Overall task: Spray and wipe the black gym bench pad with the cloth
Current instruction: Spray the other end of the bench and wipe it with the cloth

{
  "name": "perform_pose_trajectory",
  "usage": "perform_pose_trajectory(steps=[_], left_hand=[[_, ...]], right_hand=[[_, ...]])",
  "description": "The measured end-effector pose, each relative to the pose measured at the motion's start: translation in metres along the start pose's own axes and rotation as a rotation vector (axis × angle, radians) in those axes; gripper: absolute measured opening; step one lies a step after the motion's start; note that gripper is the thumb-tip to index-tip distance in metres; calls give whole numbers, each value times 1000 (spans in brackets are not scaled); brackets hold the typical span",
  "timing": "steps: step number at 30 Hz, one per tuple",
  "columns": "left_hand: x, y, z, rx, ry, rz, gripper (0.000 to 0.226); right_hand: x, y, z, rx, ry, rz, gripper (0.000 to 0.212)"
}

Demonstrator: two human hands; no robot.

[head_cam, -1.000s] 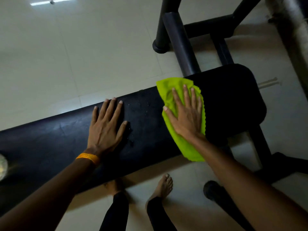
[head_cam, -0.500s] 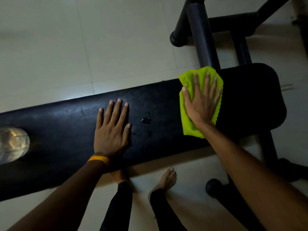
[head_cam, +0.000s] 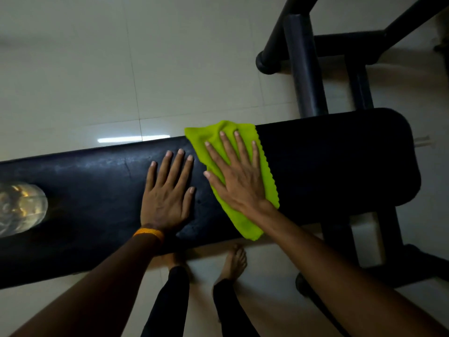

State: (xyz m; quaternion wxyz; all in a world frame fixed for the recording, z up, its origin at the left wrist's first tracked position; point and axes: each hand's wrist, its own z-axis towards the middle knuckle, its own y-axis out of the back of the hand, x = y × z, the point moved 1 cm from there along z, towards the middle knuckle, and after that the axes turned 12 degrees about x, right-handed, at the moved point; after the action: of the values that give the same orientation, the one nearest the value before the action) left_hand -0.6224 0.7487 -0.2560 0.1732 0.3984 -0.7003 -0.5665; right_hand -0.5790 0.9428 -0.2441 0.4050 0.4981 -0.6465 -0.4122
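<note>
A long black bench pad [head_cam: 328, 161] runs across the view from left to right. A lime-green cloth [head_cam: 244, 222] lies flat across the pad's middle, reaching from its far edge to its near edge. My right hand [head_cam: 237, 176] presses flat on the cloth with straight, spread fingers. My left hand [head_cam: 167, 193], with an orange band at the wrist, rests flat on the bare pad just left of the cloth. A clear bottle [head_cam: 19, 207], seen blurred, stands on the pad at the far left.
The bench's black metal frame [head_cam: 306, 69] rises behind the pad at upper right, and its legs [head_cam: 393, 242] stand at lower right. My bare feet [head_cam: 233, 261] are on the pale tiled floor [head_cam: 97, 69] just in front of the bench.
My right hand has slid the cloth leftward along the pad, over the wet spot, until it lies next to my left hand. My left hand has stayed planted.
</note>
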Motion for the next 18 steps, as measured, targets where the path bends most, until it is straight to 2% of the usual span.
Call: perform_pose_trajectory(steps=[2,3,4,7,9,12,15,18], left_hand=[[0,0,0,-2,4,9,68],[0,0,0,-2,6,10,68],[-1,0,0,0,5,8,68],[-1,2,0,-1,12,8,68],[-1,1,0,5,16,12,68],[-3,2,1,3,15,11,68],[-1,1,1,-11,16,23,68],[0,0,1,-25,9,23,68]], right_hand=[[-31,2,-2,36,210,-64,64],[-59,5,-1,31,237,-84,65],[-90,9,0,19,190,-77,66],[-154,19,-12,-7,-168,26,66],[-141,11,-31,-39,-337,51,65],[-70,-6,-61,-50,-428,109,65],[-11,-23,-84,-17,-388,117,65],[-24,-12,-64,6,-264,98,67]])
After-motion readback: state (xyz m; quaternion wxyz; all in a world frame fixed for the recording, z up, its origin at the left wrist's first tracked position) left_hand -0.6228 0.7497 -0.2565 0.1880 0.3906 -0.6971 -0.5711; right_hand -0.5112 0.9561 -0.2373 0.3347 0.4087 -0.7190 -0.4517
